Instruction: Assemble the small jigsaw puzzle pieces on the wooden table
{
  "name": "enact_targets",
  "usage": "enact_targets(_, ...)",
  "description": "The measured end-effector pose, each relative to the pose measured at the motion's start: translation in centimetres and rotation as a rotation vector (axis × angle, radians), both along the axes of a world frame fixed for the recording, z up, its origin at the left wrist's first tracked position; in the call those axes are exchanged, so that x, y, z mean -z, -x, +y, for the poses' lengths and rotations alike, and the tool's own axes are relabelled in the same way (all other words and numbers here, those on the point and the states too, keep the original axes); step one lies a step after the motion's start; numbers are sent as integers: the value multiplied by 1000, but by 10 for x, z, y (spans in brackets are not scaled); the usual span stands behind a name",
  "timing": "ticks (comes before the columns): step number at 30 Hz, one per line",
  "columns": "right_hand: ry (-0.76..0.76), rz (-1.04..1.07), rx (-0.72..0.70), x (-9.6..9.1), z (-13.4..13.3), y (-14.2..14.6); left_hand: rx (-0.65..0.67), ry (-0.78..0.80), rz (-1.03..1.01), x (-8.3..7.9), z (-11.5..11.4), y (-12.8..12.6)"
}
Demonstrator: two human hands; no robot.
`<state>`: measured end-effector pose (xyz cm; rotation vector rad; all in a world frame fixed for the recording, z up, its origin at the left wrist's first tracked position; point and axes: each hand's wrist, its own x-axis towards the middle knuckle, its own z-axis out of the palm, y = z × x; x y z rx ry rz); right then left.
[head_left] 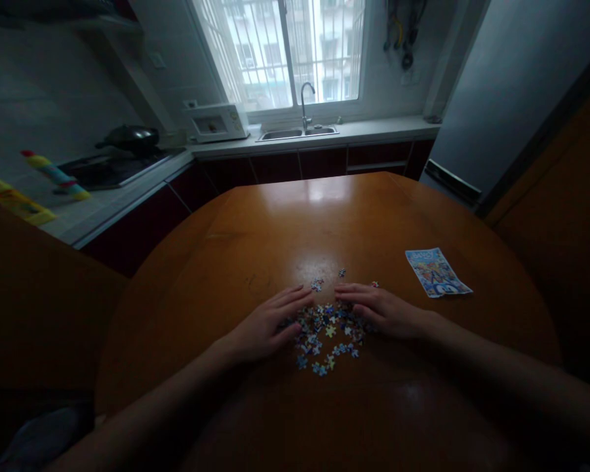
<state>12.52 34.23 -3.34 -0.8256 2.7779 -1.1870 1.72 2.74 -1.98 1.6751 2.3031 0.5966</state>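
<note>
A loose heap of small jigsaw puzzle pieces (pixel 330 332) lies on the wooden table (pixel 305 229) between my two hands. My left hand (pixel 275 321) rests at the heap's left side, fingers stretched out toward the middle. On the opposite side, my right hand (pixel 376 309) is held flat with its fingers extended over the heap's right edge. Neither hand grips a piece; some pieces are partly hidden under the fingers. Just beyond the fingertips lie a few stray puzzle pieces (pixel 317 284), with another single piece (pixel 342 272) a little farther off.
A printed picture sheet (pixel 437 272) lies on the table to the right. Past the table's far edge run a counter with a sink (pixel 297 134) and a microwave (pixel 216 122). A wok (pixel 134 139) stands on the stove at left, near two bright bottles (pixel 56 176). A fridge (pixel 511 98) stands right.
</note>
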Motion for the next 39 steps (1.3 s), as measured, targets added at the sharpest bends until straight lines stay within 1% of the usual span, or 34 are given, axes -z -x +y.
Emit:
enact_targets(2,2,44,106,5,5,19,-40,2,37,-1,13,18)
enact_targets(4,-29,53,159,10,10,40,-17,50,36,2,30,33)
enact_targets(6,-69,60,126,12,14,53,26,80,25,5,43,42)
enact_targets(8,-103,58,68,10,18,53,80,95,30,7,48,42)
enact_targets(10,-120,41,27,6,21,39,127,97,29,6,45,36)
enact_targets(13,-92,23,20,2,24,7,152,99,26,3,30,23)
enact_targets(16,-71,6,98,4,21,-27,129,109,17,5,12,7)
enact_targets(19,-85,-16,192,14,12,-55,115,111,25,10,-2,-13)
enact_targets(21,-81,-28,227,18,4,-67,109,110,26,13,-10,-23)
enact_targets(23,-64,-24,268,19,-3,-69,80,122,8,12,-14,-27)
enact_targets(25,-53,7,299,15,-7,-60,42,106,-8,8,-12,-21)
enact_targets(28,-60,81,320,7,-10,-30,-83,9,5,-1,5,0)
enact_targets(30,-100,124,285,3,-12,-7,-165,-70,-11,-5,22,16)
enact_targets(31,-133,130,246,1,-13,3,-206,-106,-25,-5,30,22)
enact_targets(34,-186,122,200,0,-17,22,-278,-203,-59,-3,48,32)
enact_targets(36,-160,106,203,0,-19,26,-294,-239,-82,2,52,33)
enact_targets(39,-25,-14,270,-3,-16,25,-320,-263,-110,6,46,36)
